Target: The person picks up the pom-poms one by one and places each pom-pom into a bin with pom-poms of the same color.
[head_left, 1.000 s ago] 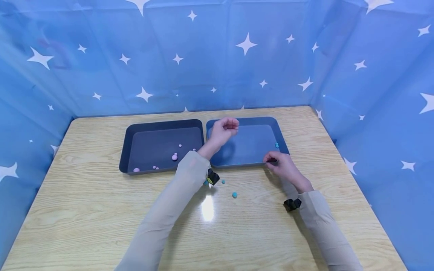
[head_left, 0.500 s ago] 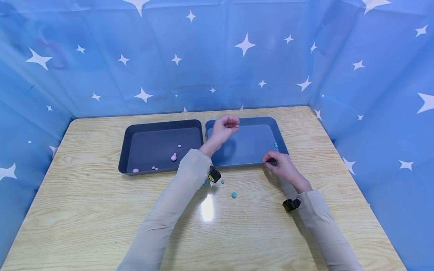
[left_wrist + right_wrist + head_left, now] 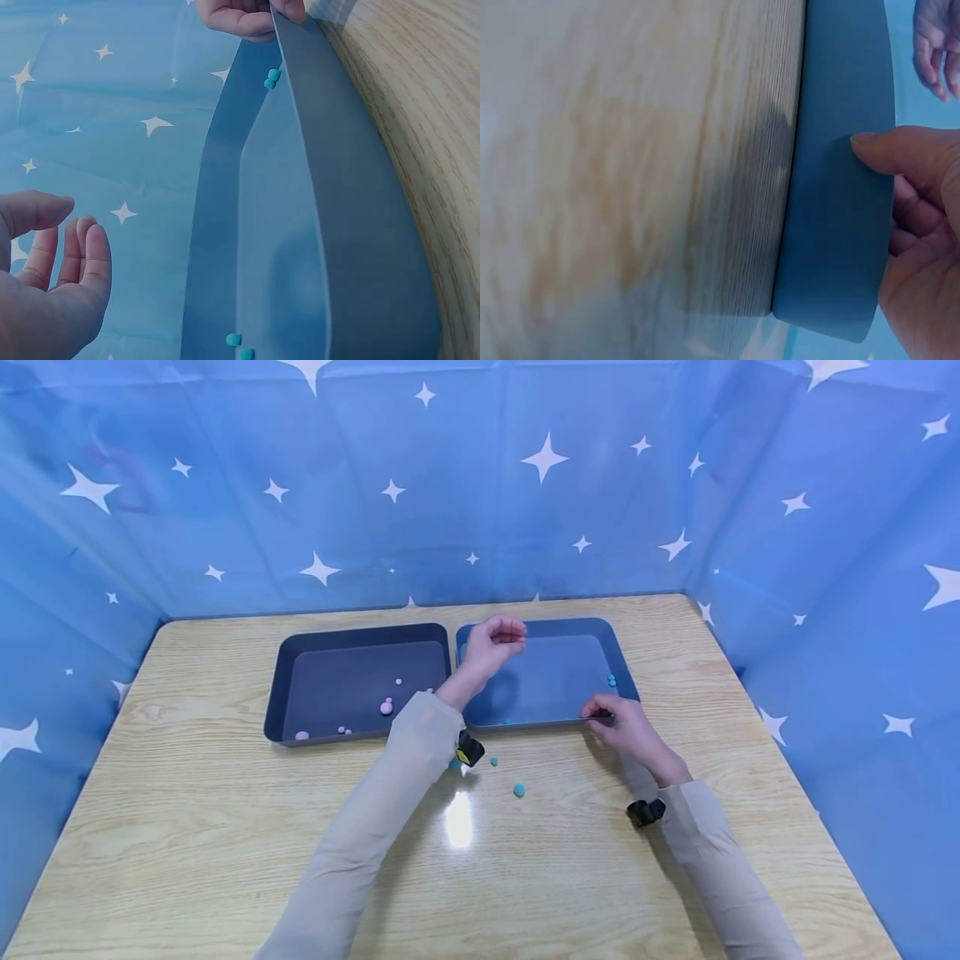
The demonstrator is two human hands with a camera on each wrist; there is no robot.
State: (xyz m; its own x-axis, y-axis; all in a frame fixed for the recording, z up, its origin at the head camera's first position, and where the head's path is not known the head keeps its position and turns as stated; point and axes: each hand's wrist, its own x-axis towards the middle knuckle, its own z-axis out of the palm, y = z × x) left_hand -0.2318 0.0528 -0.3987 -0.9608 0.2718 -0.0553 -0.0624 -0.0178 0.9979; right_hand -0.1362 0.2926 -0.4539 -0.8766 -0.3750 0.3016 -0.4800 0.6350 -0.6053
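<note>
One blue tray [image 3: 558, 668] sits beside a dark tray [image 3: 345, 672] on the tabletop [image 3: 187, 827]. The right hand [image 3: 632, 729] pinches its near edge. The left hand [image 3: 489, 652], loosely curled, hangs above it, holding nothing.

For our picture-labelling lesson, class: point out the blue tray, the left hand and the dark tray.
Blue tray [image 3: 832, 232], right wrist view: its outer wall.
Left hand [image 3: 54, 304], left wrist view: the palm.
Dark tray [image 3: 345, 672], head view: its bare inside floor.
</note>
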